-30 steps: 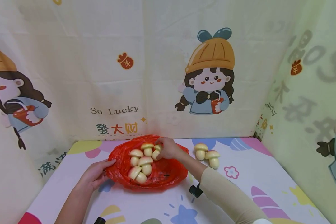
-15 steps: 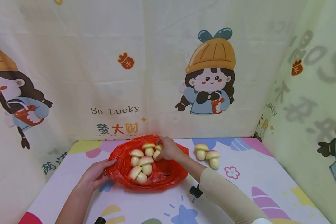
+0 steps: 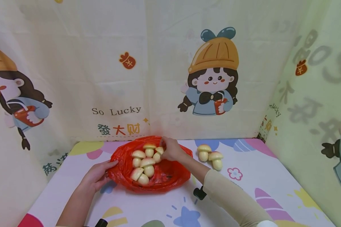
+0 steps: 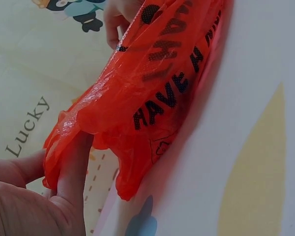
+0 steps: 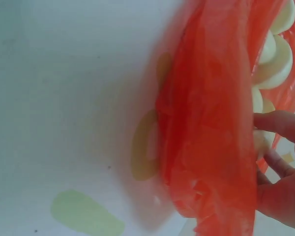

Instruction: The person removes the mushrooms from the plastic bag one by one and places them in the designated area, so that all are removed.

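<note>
A red plastic bag [image 3: 170, 179] lies spread on the table with its mouth facing up. Inside, several cream toy mushrooms [image 3: 147, 167] with pinkish caps are grouped toward the left. My left hand [image 3: 95, 176] holds the bag's left edge; the left wrist view shows the thumb and fingers on either side of the red plastic [image 4: 157, 98]. My right hand [image 3: 171, 149] reaches over the bag's back right and pinches a tilted toy mushroom [image 3: 158, 155] at the back of the group. In the right wrist view, the bag wall partly hides that mushroom [image 5: 260, 142] between the fingertips.
Two more toy mushrooms, one at the back [image 3: 204, 153] and one nearer [image 3: 216, 160], stand on the patterned table [image 3: 147, 211] right of the bag. A printed cloth backdrop [image 3: 159, 78] rises behind and along both sides.
The mushroom at my right fingertips has shifted slightly left and tilted, and more of it shows. My left hand keeps its place on the bag.
</note>
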`<state>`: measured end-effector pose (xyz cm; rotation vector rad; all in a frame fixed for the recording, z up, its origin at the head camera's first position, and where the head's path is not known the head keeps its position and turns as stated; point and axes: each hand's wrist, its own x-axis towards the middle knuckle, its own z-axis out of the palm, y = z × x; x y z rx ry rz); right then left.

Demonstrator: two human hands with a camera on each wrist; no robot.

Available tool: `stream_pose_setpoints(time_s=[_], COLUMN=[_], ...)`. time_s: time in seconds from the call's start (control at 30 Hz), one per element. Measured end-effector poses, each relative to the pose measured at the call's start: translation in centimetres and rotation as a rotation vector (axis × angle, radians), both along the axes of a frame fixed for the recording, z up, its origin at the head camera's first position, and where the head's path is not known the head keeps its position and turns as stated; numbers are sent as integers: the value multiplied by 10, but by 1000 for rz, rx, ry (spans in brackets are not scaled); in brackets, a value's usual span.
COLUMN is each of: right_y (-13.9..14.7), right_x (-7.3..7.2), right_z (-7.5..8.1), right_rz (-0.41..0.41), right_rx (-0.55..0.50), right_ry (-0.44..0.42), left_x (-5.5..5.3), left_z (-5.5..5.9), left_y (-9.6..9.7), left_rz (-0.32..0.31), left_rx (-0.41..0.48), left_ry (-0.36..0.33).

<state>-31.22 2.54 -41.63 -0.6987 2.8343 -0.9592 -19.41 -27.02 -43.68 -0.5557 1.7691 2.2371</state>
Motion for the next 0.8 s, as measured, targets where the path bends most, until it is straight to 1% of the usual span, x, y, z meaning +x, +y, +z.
stream_pose_setpoints(time_s=[0.33, 0.57, 0.8], right_y=[3, 2, -3], right_x=[-1, 2, 5], right_z=[1, 0, -3], right_rz=[24, 15, 17], right_rx=[-7, -4, 55], right_ry=[-29, -59, -17], left_x=[0, -1, -1], left_z=[0, 0, -2], left_y=[0, -1, -1], left_rz=[0, -17, -9], left_rx=[7, 17, 9], left_ry=[2, 20, 13])
